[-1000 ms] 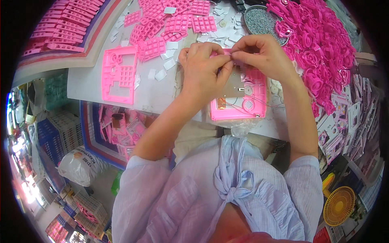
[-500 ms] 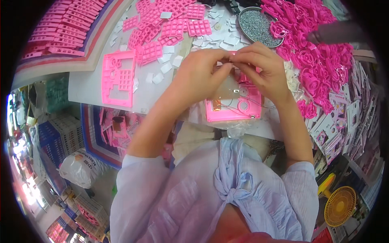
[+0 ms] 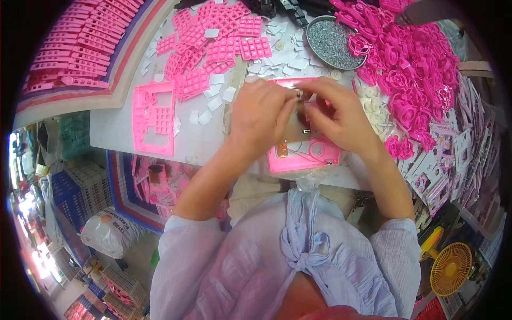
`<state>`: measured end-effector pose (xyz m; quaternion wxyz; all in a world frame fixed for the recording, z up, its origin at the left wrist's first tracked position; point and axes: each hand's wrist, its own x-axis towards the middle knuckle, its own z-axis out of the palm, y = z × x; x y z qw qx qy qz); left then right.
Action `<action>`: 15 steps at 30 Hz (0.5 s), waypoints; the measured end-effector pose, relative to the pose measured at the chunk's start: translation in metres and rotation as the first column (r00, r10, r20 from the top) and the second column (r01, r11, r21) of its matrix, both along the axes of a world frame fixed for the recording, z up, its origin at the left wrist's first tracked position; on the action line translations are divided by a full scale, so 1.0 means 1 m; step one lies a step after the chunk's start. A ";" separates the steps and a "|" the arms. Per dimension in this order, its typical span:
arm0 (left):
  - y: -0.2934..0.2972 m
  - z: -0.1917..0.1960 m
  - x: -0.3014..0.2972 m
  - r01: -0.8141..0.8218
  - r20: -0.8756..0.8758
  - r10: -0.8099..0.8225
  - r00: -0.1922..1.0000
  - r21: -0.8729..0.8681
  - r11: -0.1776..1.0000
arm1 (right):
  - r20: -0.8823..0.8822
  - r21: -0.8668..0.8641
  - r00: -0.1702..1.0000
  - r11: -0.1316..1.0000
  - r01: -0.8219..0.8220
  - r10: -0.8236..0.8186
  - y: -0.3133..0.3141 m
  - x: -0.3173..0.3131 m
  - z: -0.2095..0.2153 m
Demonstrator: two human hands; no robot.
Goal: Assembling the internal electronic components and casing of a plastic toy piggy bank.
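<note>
My left hand (image 3: 260, 116) and my right hand (image 3: 341, 118) meet over a pink plastic casing (image 3: 298, 158) that lies open side up on the white table (image 3: 117, 128). Inside the casing I see a brown circuit board (image 3: 296, 133), thin wires and a round speaker (image 3: 318, 151). The fingertips of both hands pinch a small metal part (image 3: 300, 95) above the board. How the part sits on the board is hidden by my fingers.
A pink front panel with cut-outs (image 3: 154, 118) lies at the left. Pink key grids (image 3: 218, 37) and white squares are scattered behind. A round dish of small screws (image 3: 332, 37) stands at the back, and pink moulded rings (image 3: 410, 69) are heaped at the right. A yellow fan (image 3: 451, 269) stands on the floor.
My view has shifted slightly, so the casing and hands sit a little left and lower. Both hands stay together over the casing, fingers still working at the same small part.
</note>
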<state>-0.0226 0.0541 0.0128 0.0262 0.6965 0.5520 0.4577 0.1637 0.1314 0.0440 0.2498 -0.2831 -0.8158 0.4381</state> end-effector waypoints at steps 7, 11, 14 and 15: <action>-0.008 0.005 -0.006 0.008 0.094 0.005 0.996 -0.136 0.991 | 0.048 0.300 0.967 0.927 0.227 -0.252 0.125 -0.027 0.000; -0.020 0.004 -0.011 -0.036 0.111 0.063 0.992 -0.229 0.973 | 0.194 0.547 0.866 0.783 0.295 -0.461 0.251 -0.047 -0.019; -0.020 0.005 -0.008 -0.033 0.138 0.067 0.988 -0.239 0.970 | 0.197 0.640 0.849 0.720 0.268 -0.490 0.296 -0.053 -0.016; -0.018 0.005 -0.008 -0.026 0.140 0.059 0.988 -0.231 0.973 | 0.200 0.647 0.861 0.723 0.242 -0.467 0.304 -0.059 -0.013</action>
